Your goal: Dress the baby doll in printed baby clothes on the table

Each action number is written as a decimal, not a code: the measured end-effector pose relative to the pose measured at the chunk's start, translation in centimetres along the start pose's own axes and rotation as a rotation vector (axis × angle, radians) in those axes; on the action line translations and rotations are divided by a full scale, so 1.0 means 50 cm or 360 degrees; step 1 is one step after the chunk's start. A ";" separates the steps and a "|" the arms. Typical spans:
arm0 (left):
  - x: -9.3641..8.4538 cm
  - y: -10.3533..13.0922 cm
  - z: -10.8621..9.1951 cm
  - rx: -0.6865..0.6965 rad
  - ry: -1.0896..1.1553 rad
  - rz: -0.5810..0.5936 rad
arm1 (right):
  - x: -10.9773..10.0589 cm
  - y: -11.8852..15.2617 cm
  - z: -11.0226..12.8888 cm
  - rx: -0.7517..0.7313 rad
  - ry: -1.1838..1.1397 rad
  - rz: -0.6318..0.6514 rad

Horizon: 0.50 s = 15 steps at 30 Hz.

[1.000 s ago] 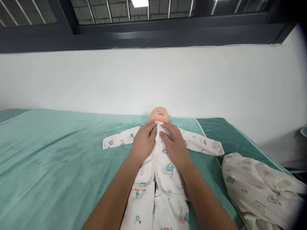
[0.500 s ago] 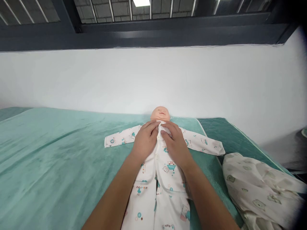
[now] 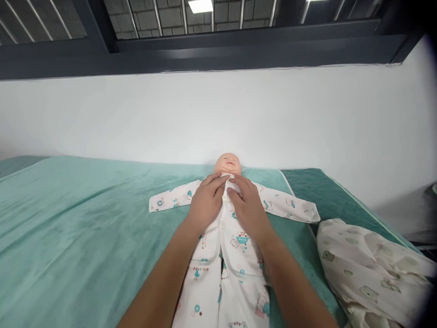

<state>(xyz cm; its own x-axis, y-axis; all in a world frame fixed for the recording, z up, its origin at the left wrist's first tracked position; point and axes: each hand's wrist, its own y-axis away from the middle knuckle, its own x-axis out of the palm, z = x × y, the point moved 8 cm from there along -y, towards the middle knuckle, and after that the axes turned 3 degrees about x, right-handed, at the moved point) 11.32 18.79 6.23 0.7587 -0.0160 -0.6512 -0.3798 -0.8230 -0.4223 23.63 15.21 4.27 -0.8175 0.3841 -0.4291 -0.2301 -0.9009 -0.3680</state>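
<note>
A baby doll (image 3: 228,162) lies on its back, its head against the wall side. It wears a white printed baby jacket (image 3: 239,253), both sleeves spread out flat sideways. The jacket's front edges lie side by side, with a button (image 3: 222,224) showing midway down. Below it are matching printed trousers (image 3: 201,300). My left hand (image 3: 209,200) and my right hand (image 3: 247,202) meet at the collar, fingers bent and pinching the front edges close below the doll's chin. The fingers hide the topmost fastening.
A teal sheet (image 3: 85,237) covers the bed, with a darker teal cover (image 3: 307,184) at the right. White cloth with animal prints (image 3: 368,273) lies bunched at the lower right. Behind the doll rises a white wall (image 3: 153,118) below a dark-framed barred window (image 3: 218,48).
The view has tilted slightly. Both hands stay at the collar, with only small finger shifts at the front edges. The doll and its clothes lie as before.
</note>
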 end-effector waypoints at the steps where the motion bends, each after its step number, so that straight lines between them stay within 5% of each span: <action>1: 0.001 0.001 0.000 -0.0007 -0.0011 0.0019 | -0.003 0.001 -0.004 0.0071 -0.0076 -0.0051; 7: 0.005 0.003 0.000 0.0007 -0.0006 0.0059 | -0.005 0.002 -0.015 0.0230 -0.0381 -0.0091; 15: -0.059 0.034 -0.008 0.0080 0.0126 -0.0471 | -0.044 0.052 0.006 -0.0016 -0.0371 -0.0311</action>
<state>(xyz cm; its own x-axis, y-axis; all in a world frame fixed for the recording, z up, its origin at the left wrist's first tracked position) 8.65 17.22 7.71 0.8784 0.1742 -0.4450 -0.1605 -0.7696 -0.6180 24.67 11.98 4.49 -0.8576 0.4923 -0.1486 -0.3908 -0.8118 -0.4339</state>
